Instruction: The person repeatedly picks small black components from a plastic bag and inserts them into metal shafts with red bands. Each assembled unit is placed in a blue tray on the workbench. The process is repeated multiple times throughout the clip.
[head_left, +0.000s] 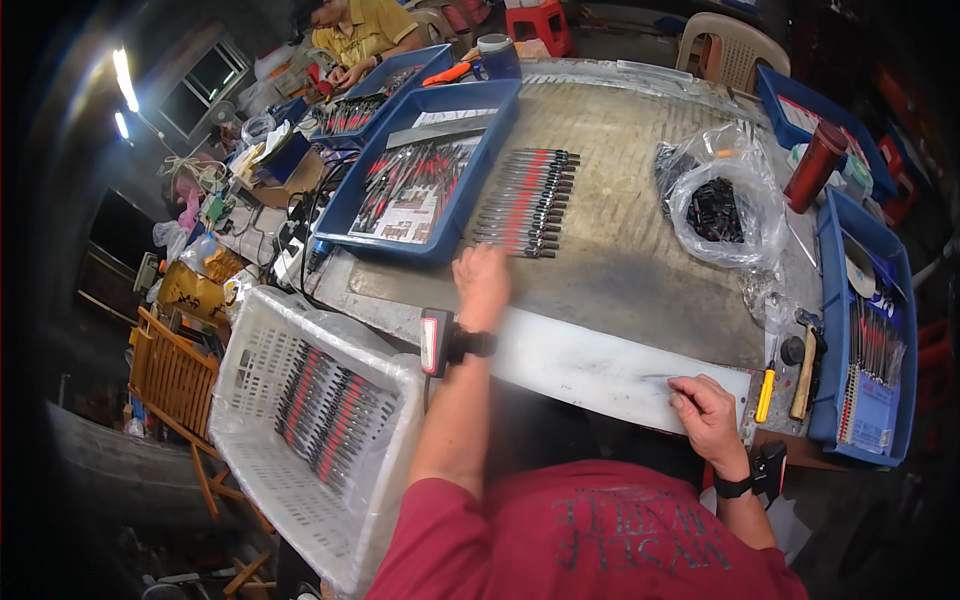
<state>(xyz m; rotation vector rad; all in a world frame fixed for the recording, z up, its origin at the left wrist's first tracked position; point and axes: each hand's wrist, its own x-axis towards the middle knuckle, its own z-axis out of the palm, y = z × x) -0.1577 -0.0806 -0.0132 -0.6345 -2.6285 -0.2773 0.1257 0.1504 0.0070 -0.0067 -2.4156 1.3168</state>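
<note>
1. Cluttered workshop; before you, a worn grey table [620,170]. Far left, a plastic-lined white crate [250,385] holds banks of slim red-and-black rods [342,415].
2. Next, a blue tray [380,246] with loose rods heaped inside.
3. Your left hand [482,283], fingers curled, is at the near end of a table row of rods [520,205]; whether it pinches one cannot be told. Light, even pressure should keep the ends level.
4. Your right hand [708,415], thumb and forefinger drawn together, grip unclear, is at a white sheet [600,365].

A head-worn fisheye looks down closely across the workbench [620,210].
</note>
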